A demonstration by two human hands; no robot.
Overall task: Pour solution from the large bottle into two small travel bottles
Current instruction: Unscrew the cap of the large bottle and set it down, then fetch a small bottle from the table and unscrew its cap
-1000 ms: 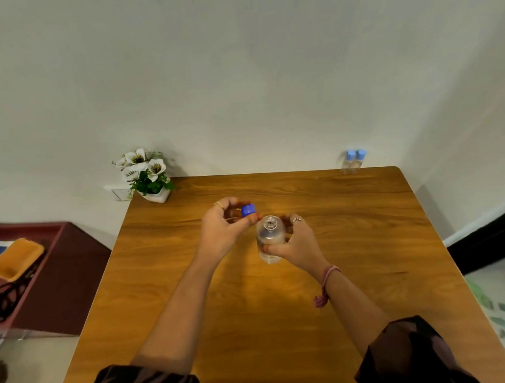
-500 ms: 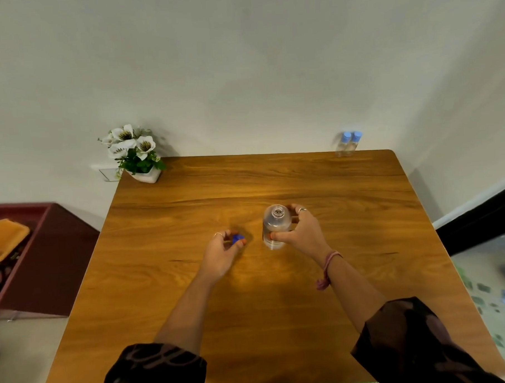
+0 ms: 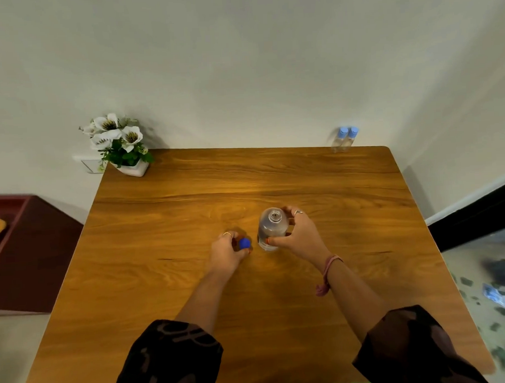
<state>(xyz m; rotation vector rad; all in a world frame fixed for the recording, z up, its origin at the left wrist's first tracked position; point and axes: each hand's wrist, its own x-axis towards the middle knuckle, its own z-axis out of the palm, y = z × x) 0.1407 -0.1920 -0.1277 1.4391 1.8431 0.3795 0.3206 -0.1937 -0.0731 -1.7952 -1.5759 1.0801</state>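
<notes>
I saw the right hand (image 3: 298, 237) wrapped around the large clear plastic bottle (image 3: 271, 227), which stood upright and uncapped near the middle of the brown wooden table (image 3: 168, 270). The left hand (image 3: 228, 250) rested low on the tabletop just beside it, fingertips pinched on the small round blue cap (image 3: 244, 243). The 2 small clear travel bottles with light-blue caps (image 3: 344, 139) stood touching each other at the far right edge, well apart from both hands. A white pot of white flowers (image 3: 119, 143) sat at the far left corner.
</notes>
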